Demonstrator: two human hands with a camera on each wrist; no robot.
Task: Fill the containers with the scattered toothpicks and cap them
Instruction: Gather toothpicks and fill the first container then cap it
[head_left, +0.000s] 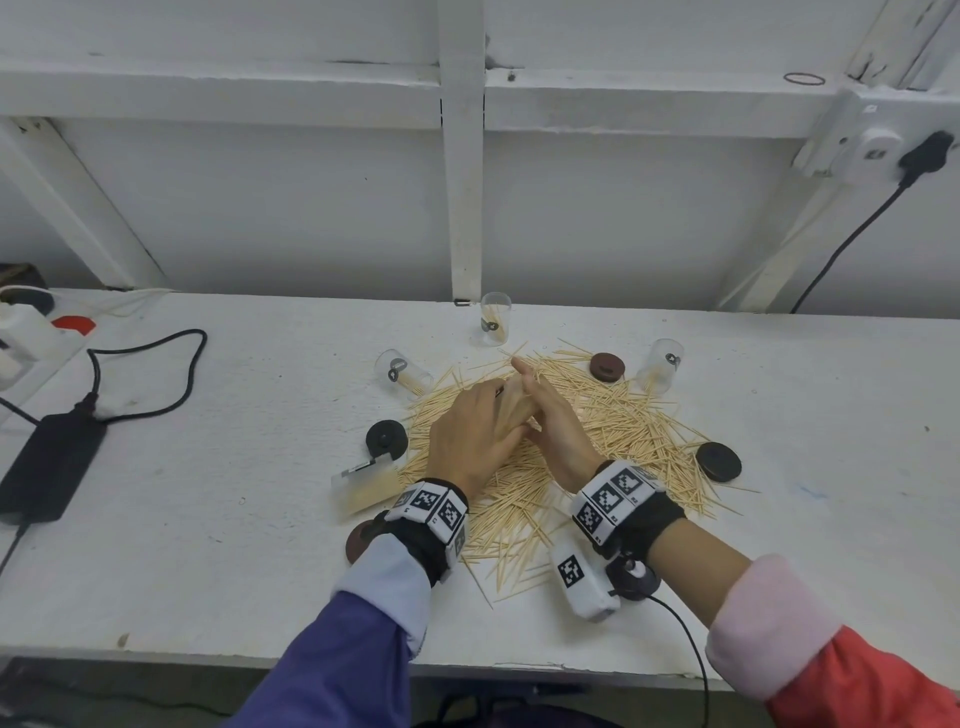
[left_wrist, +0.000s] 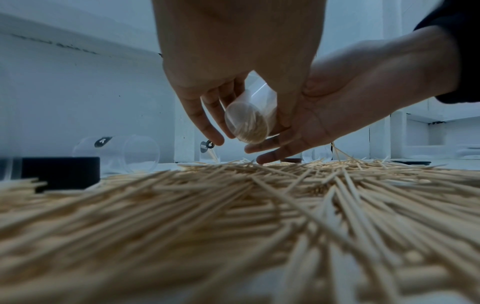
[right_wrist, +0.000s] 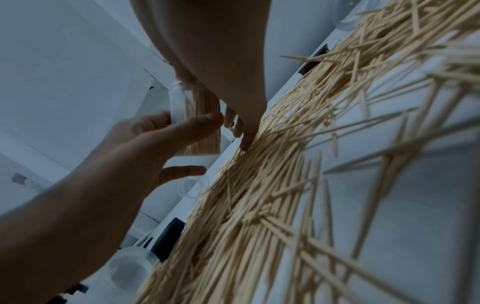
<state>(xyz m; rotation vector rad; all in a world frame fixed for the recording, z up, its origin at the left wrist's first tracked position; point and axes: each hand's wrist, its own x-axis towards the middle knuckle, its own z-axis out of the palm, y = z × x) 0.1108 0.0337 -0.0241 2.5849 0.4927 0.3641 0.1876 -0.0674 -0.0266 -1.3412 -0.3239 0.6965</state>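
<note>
A black round cap (head_left: 385, 439) lies just left of the left hand (head_left: 475, 436), whose curled fingers grip a clear plastic cylinder container (left_wrist: 248, 121) packed with pale wooden toothpicks, held tilted above the scattered toothpick pile (head_left: 597, 431). The right hand (head_left: 553, 415), fingers straight and relaxed, rests against the container's side. Farther right lie a brown round cap (head_left: 607, 367) and another black cap (head_left: 719, 461).

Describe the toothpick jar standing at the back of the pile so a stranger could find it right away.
Start at the toothpick pile mid-table, then look to its far edge, near the white post. The upright jar stands there, open, with a few toothpicks inside. It stands farthest back of the jars on the table.
</note>
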